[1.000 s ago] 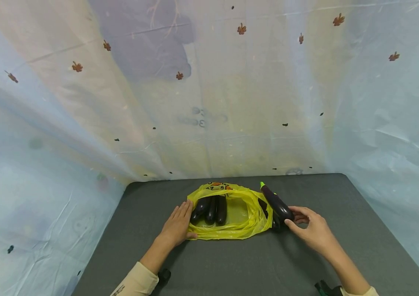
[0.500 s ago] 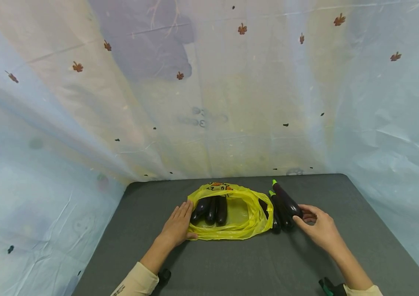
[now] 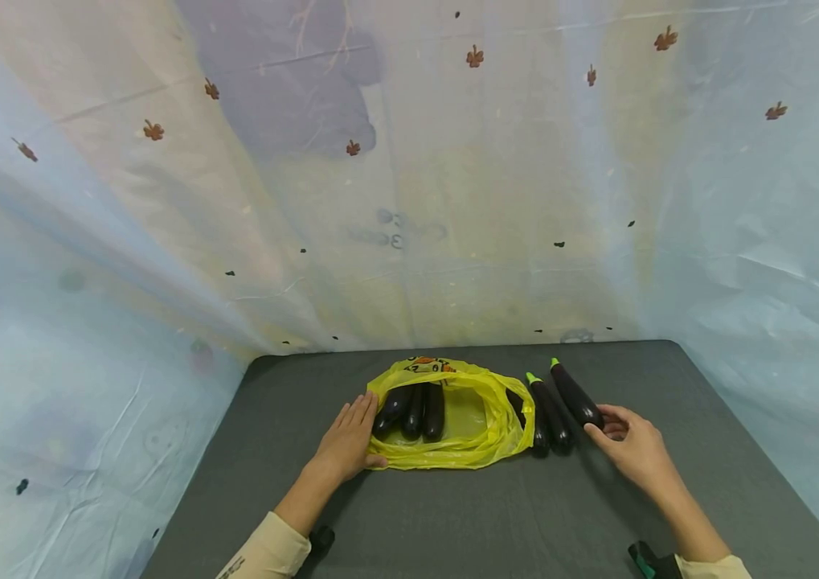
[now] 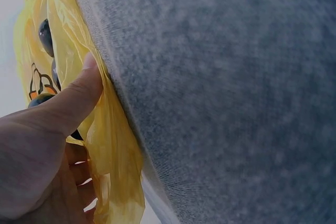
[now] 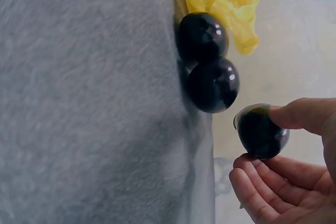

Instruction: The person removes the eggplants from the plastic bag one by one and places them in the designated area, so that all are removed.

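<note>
An eggplant (image 3: pixel 574 392) with a green stem end is pinched at its rounded end by my right hand (image 3: pixel 635 454), tilted and raised above the table. In the right wrist view, thumb and fingertips hold that eggplant (image 5: pixel 262 136). Just left of it, an eggplant (image 3: pixel 552 414) lies beside another eggplant (image 3: pixel 541 439), which is partly hidden by the yellow plastic bag (image 3: pixel 445 461). Three eggplants (image 3: pixel 433 412) lie inside the bag's open mouth at the left. My left hand (image 3: pixel 342 438) rests against the bag's left side, fingers extended, thumb along the front edge of the bag (image 4: pixel 115 145).
The dark grey table (image 3: pixel 452 515) extends in front of the bag and to both sides. Behind and beside it hangs a pale printed sheet (image 3: pixel 481 201). A dark strap (image 3: pixel 651 561) shows at the right wrist.
My right hand has carried the eggplant rightward, away from the bag and past the two eggplants lying beside it. My left hand and the bag have stayed in place.
</note>
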{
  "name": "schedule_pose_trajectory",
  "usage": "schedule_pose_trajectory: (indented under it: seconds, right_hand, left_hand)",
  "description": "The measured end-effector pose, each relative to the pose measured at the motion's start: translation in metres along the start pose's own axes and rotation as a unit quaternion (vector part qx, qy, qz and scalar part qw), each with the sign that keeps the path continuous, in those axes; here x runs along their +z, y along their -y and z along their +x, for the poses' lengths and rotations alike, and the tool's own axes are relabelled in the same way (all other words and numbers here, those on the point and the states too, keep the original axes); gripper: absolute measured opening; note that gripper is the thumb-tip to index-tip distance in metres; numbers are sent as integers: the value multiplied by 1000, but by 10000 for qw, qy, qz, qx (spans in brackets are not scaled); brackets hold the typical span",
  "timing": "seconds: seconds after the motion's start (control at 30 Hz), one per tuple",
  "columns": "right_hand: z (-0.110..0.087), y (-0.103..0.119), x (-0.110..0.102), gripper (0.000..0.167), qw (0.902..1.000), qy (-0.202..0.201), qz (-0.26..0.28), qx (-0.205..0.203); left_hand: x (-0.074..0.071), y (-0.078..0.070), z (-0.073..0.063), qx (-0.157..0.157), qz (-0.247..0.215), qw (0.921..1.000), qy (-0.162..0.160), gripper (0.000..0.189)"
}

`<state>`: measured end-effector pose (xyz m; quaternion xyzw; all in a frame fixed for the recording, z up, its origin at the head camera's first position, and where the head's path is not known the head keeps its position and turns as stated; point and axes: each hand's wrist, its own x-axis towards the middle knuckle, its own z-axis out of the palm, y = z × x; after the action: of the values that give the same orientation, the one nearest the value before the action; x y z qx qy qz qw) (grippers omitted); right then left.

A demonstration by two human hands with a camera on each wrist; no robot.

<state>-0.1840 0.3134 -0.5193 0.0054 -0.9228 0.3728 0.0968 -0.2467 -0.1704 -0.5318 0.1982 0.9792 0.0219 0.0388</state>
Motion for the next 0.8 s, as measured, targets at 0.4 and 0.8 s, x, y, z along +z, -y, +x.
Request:
schedule_pose_trajectory:
  seconds: [0.4, 0.8]
  right_hand:
    - [3, -8, 3, 59, 9991, 213, -200, 307]
    - [7, -16, 8, 57, 9982, 337, -365, 342]
  left_hand:
    - [-1, -2, -2, -17, -38, 10000, -18, 118]
    - [-2, -2, -3, 2, -107, 9999, -41, 118]
